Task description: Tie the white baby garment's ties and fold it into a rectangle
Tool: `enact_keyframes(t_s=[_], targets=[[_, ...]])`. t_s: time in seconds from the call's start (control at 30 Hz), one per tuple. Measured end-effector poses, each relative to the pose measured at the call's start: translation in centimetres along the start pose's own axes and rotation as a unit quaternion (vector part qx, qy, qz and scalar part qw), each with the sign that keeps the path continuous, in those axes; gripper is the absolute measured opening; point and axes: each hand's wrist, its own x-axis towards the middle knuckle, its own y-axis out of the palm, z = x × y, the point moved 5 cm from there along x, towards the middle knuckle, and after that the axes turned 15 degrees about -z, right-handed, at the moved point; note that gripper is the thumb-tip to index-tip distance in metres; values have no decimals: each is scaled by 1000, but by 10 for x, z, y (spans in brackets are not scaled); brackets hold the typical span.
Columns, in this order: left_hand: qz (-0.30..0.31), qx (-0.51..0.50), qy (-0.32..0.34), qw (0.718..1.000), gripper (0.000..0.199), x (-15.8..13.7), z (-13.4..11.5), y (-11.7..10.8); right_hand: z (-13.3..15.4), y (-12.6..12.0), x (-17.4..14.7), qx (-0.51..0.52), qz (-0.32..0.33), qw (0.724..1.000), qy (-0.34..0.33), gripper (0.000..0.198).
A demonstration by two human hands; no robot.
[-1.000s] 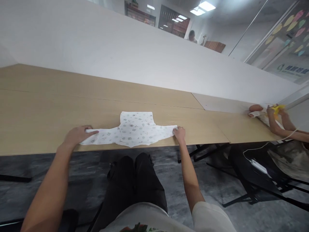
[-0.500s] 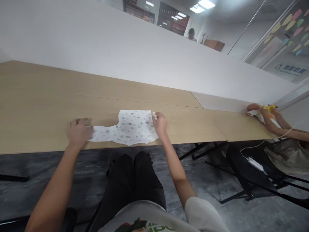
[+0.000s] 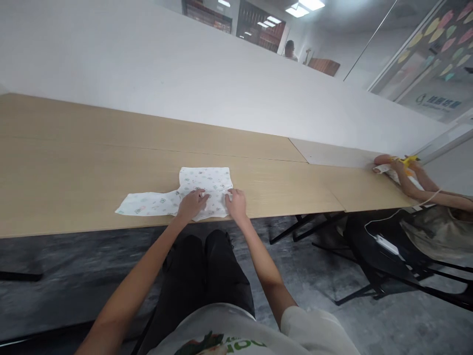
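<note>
A white baby garment with small printed figures lies on the table close to its front edge. One long strip, like a sleeve or leg, stretches out to the left. My left hand rests on the middle of the cloth, thumb and fingers pinching a bit of the fabric. At the garment's right edge, my right hand has its thumb and fingertips closed on the cloth. The lower part of the garment lies between the two hands, and a fold line shows there.
The long wooden table runs along a white partition. Far right, a co-worker's arms handle a white cloth and something yellow. A black chair carrying a white power strip stands below on that side.
My left hand has left the far end of the long strip and come right, onto the garment's middle. My right hand has lowered slightly at the right edge, where the cloth is now folded inward.
</note>
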Motion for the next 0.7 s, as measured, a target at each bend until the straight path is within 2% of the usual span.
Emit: enact_keyframes(t_s=[0.13,0.23,0.4,0.53,0.7], targets=[[-44,-30,-35,998,48,10,0,-1,-23,1,0,-48,44,998,-18,26],[-61,-57,-41,996,52,14,2,0,-28,4,-3,-58,47,997,-15,26],[-73,-74,-14,994,47,11,7,3,-32,4,-3,-57,55,997,17,28],[-83,-45,19,995,39,5,9,5,-32,4,-1,-70,70,995,28,30],[-97,31,68,992,36,-5,5,2,-23,9,-6,-66,73,994,-45,41]])
